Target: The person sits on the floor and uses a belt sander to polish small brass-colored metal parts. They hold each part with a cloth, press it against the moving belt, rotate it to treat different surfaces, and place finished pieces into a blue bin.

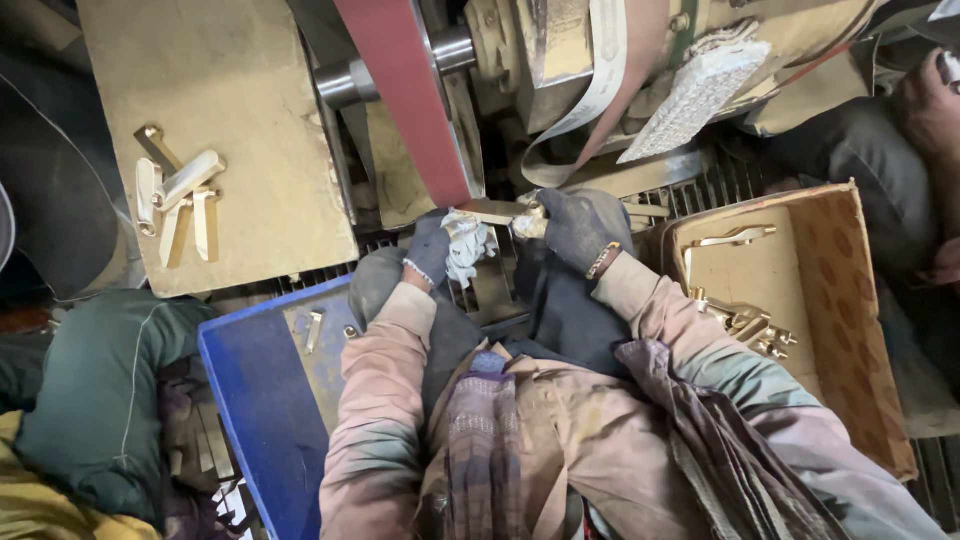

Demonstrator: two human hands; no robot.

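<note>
1. The brass piece (497, 213) between the two grips is mostly covered by the gloves; its shape cannot be told.
2. The belt (408, 100) above the grips runs off the top edge.
3. The box (800, 300) right of the grips is partly hidden by the sleeve.

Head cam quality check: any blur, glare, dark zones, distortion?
Head view: mostly sharp, slight softness on the left hand and right hand at the brass piece; mild glare on the brass handles lying on the board; deep shadow at far left and lower right; wide-angle stretching toward the edges.
</note>
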